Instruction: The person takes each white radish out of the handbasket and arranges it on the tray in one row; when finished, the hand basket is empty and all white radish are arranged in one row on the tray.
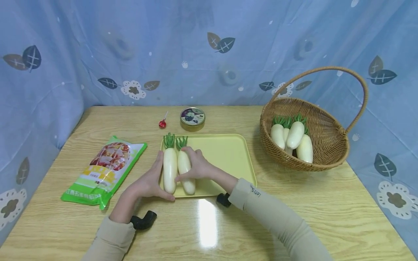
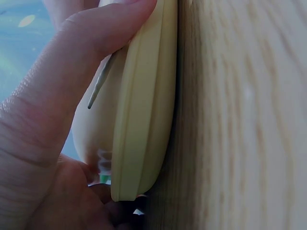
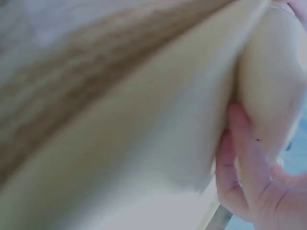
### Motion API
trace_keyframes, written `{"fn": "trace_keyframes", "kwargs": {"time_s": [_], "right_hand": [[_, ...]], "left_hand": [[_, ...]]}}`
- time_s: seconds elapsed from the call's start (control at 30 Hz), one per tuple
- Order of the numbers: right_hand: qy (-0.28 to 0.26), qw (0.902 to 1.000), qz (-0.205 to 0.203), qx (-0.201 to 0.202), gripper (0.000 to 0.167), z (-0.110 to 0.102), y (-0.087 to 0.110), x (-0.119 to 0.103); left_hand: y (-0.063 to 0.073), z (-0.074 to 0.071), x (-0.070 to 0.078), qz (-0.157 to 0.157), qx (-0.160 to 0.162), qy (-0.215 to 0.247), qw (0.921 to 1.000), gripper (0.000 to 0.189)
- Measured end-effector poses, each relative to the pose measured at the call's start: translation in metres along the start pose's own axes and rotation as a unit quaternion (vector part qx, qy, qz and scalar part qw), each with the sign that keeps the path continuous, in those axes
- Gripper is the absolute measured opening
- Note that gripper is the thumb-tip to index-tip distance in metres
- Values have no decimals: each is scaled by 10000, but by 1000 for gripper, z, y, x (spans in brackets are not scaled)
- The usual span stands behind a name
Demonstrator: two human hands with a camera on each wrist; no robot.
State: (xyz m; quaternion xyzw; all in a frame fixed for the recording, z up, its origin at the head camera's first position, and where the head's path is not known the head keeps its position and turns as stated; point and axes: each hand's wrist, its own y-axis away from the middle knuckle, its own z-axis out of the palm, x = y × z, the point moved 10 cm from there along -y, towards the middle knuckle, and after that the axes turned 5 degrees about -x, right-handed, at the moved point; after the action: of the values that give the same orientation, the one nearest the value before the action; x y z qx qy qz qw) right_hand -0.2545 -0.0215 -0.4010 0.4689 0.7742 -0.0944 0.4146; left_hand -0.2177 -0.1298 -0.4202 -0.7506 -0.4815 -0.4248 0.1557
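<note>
A yellow tray (image 1: 228,156) lies on the wooden table, with two white radishes side by side at its left end. The left radish (image 1: 169,170) has green stalks at its far end, as does the right radish (image 1: 184,162). My right hand (image 1: 197,166) grips the right radish from above, thumb on its near left side and fingers over its upper part. At the tray's near left corner, my left hand (image 1: 151,183) is spread, fingers stretched along the left side and thumb along the front. The left wrist view shows that thumb over the tray rim (image 2: 139,120).
A wicker basket (image 1: 321,134) with a tall handle holds several white radishes (image 1: 295,135) at the right. A green-edged food bag (image 1: 104,168) lies at the left. Behind the tray are a round tin (image 1: 192,119) and a red lollipop (image 1: 162,124). Blue curtains surround the table.
</note>
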Motion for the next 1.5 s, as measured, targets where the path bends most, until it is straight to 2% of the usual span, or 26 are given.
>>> {"fn": "trace_keyframes", "kwargs": {"time_s": [0.27, 0.6, 0.83, 1.07, 1.5], "right_hand": [[183, 9992, -101, -345, 102, -1, 5, -4], [-48, 9983, -116, -564, 104, -2, 8, -2], [-484, 9970, -88, -603, 102, -5, 11, 1], [-608, 9965, -8, -568, 101, -10, 17, 5], [-902, 9952, -25, -379, 96, -30, 35, 6]], "left_hand": [[0, 0, 0, -10, -1, -10, 10000, 150], [-2, 0, -2, -20, -14, -43, 10000, 149], [-2, 0, -2, -79, -15, -130, 9999, 149], [-1, 0, -2, -99, 7, -106, 9999, 149], [-2, 1, -4, -164, 3, -138, 9998, 149]]}}
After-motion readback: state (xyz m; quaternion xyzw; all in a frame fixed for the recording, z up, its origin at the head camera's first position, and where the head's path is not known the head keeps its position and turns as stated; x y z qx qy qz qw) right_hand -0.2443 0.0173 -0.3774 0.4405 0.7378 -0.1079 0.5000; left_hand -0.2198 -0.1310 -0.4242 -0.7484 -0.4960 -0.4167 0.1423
